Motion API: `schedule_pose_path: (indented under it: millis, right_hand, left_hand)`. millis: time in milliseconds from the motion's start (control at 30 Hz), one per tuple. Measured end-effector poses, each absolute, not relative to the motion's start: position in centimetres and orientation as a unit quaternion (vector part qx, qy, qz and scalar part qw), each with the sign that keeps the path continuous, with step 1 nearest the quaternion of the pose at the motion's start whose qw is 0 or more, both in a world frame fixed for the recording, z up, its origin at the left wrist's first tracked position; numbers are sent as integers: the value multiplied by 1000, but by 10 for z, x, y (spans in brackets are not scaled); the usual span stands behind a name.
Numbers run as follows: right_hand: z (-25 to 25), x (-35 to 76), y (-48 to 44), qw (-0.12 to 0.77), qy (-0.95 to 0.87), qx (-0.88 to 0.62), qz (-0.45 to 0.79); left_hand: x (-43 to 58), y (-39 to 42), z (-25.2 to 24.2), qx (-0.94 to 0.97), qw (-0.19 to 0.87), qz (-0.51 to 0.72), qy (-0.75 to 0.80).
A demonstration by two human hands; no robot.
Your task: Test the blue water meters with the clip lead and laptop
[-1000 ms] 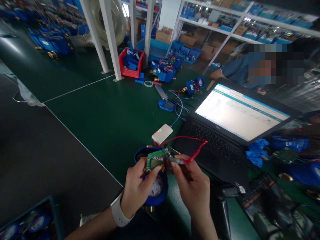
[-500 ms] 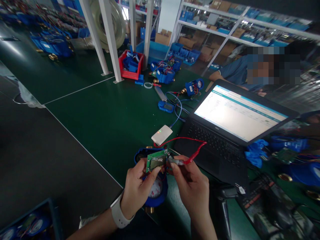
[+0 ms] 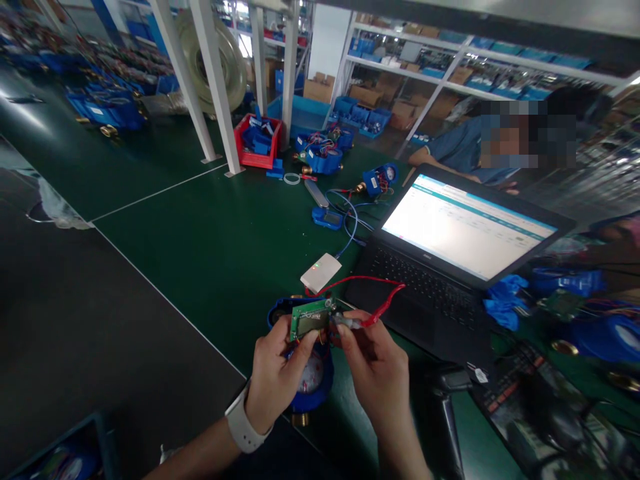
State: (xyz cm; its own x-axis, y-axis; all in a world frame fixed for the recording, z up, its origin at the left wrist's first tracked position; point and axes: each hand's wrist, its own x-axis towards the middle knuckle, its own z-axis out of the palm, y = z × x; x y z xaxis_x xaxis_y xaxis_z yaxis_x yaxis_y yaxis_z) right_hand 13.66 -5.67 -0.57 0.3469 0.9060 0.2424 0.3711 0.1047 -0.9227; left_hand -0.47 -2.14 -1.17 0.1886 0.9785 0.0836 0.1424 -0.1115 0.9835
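My left hand (image 3: 278,373) pinches a green circuit board (image 3: 311,320) with a small display, thumb along its lower edge. At the board's right end, my right hand (image 3: 376,377) grips a grey probe connector (image 3: 349,323) whose tip meets or nearly meets the board; the exact contact is hidden. A red cable (image 3: 384,308) loops from the connector back to a white box (image 3: 321,272) with lit indicators. Under both hands lies a blue water meter (image 3: 316,390) with a round dial and brass ends. Thin wires show between board and meter.
An open laptop (image 3: 420,273) stands to the right, with a black handheld scanner (image 3: 450,413) before it. Behind are another blue meter (image 3: 379,180), a small blue display unit (image 3: 327,218) and a red bin (image 3: 257,141). A co-worker's sleeve (image 3: 453,155) shows beyond the laptop.
The view has shifted slightly, so the laptop and background sit a little further left. Both hands keep their hold on the board and connector; the board's tilt looks nearly the same.
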Motion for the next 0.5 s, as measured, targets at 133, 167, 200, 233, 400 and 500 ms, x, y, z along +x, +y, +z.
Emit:
schedule_pose_path:
  millis: [133,167,200,233,400,500]
  right_hand:
    - [-9,136,-59,549,-510,-614,249]
    - [-10,136,-59,554,-506,-613,247]
    - [-10,135,-60,559,-501,-613,249]
    - [-11,133,-61,566,-493,-611,253]
    - [-9,130,-65,651,-391,-575,305]
    - [-12,140,-69,654,-357,-587,318]
  left_hand:
    - [-4,-23,-15,594,480,435,476]
    - [-3,-23,-16,584,488,437,479]
    - [-2,-23,-16,571,501,440,479]
    - [-1,-22,-16,556,519,444,475]
    - [-1,-15,-10,482,584,472,451]
    - [-10,-8,-3,507,566,465,454]
